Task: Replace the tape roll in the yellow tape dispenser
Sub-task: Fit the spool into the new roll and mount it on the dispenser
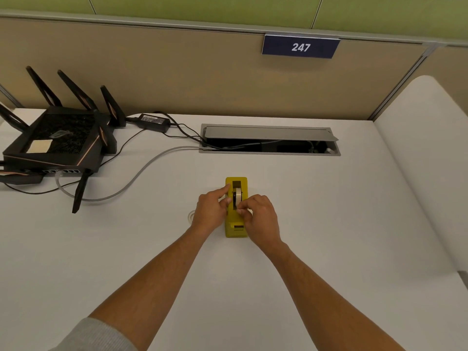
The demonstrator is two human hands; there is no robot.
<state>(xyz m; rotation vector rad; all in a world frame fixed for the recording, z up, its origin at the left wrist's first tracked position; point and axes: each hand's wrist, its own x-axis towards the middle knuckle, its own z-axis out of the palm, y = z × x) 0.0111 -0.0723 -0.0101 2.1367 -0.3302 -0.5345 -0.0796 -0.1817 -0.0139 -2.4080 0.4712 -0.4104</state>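
The yellow tape dispenser [236, 229] stands on the white desk [329, 224], its cutter end toward me. A pale tape roll [237, 196] sits upright in its slot. My left hand [212, 211] rests against the dispenser's left side, with the index finger stretched along the top edge. My right hand [260, 217] is at the right side, its thumb and fingertips pinched at the near edge of the roll; whether they hold a tape end is hidden. A small clear ring [191, 216], possibly another roll, lies on the desk just left of my left hand.
A black router [58, 140] with several antennas sits at the back left, with a power brick [153, 121] and cables [141, 173] trailing toward an open cable hatch [269, 140] at the back. A beige partition closes the far side.
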